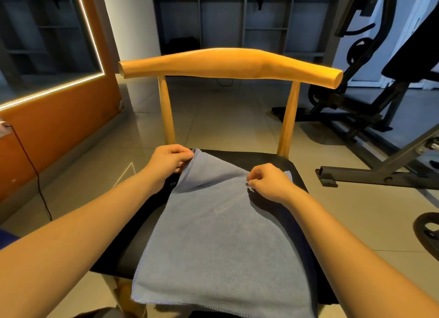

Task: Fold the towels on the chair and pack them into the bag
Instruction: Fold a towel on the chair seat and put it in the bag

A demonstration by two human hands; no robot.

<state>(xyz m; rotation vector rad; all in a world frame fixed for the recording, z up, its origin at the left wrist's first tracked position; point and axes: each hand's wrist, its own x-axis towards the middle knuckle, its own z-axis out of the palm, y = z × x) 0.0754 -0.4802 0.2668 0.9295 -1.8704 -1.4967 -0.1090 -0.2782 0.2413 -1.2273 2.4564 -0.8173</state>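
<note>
A light blue towel (221,241) lies spread over the black seat of a wooden chair (228,63), its near edge hanging past the seat front. My left hand (169,159) pinches the towel's far left corner and lifts it slightly off the seat. My right hand (268,182) pinches the far right edge of the towel, fingers curled on the cloth. A dark cloth (301,225) shows under the towel along its right side. No bag is in view.
An orange wall panel (59,118) with a lit mirror stands at the left, with a black cable hanging down. Black exercise machines (380,118) fill the right side. Grey shelving (237,16) lines the back wall. Tiled floor surrounds the chair.
</note>
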